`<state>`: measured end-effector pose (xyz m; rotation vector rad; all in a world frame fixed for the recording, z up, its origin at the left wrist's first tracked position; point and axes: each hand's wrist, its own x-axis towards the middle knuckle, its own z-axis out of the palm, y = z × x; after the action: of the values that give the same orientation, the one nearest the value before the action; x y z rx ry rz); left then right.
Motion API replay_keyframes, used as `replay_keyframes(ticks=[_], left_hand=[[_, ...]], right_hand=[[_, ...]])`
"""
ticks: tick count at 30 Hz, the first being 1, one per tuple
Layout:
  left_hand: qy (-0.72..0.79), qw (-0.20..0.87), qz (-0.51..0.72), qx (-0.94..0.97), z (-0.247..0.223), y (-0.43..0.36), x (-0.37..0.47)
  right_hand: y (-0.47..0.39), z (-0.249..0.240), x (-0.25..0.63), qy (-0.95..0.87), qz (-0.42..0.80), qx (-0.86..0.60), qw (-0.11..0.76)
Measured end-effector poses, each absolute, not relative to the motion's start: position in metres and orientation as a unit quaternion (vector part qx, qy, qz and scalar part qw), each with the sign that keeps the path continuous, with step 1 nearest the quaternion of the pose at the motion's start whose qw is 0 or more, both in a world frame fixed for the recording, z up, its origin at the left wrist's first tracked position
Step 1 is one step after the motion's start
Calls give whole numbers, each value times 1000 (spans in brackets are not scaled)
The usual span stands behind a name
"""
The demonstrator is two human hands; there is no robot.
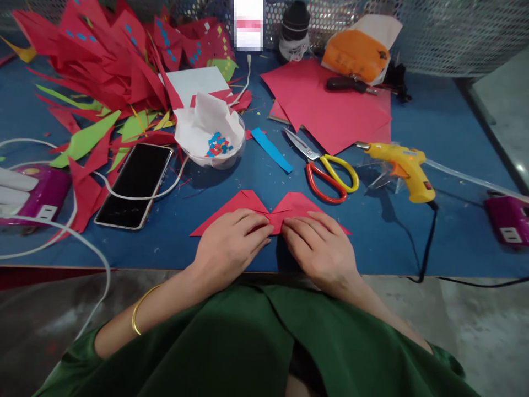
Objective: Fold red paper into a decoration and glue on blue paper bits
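Note:
A folded red paper lies near the front edge of the blue table, with two peaks and a notch between them. My left hand presses on its left half, fingers close together near the middle. On the right half rests my right hand, its fingers bent and held together on the lower edge. Parts of the paper are hidden under both hands. Just beyond it are scissors with red and yellow handles and a blue paper strip.
At the left are a phone, white cables and a heap of red cutouts. A lined bowl holds small paper bits. Red sheets lie at the back right, near a yellow glue gun.

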<state>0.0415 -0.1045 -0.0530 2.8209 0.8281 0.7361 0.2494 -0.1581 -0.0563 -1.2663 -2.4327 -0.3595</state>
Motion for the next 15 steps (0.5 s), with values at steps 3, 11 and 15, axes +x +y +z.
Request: replay_keyframes(ticks=[3, 11, 15], left_hand=[[276, 72, 240, 928, -53, -104, 41], [282, 44, 245, 927, -53, -104, 44], [290, 62, 241, 924, -53, -104, 45]], right_hand=[[-160, -59, 250, -857, -124, -463, 189], [-163, -60, 250, -823, -62, -523, 214], [-161, -58, 246, -804, -33, -540, 245]])
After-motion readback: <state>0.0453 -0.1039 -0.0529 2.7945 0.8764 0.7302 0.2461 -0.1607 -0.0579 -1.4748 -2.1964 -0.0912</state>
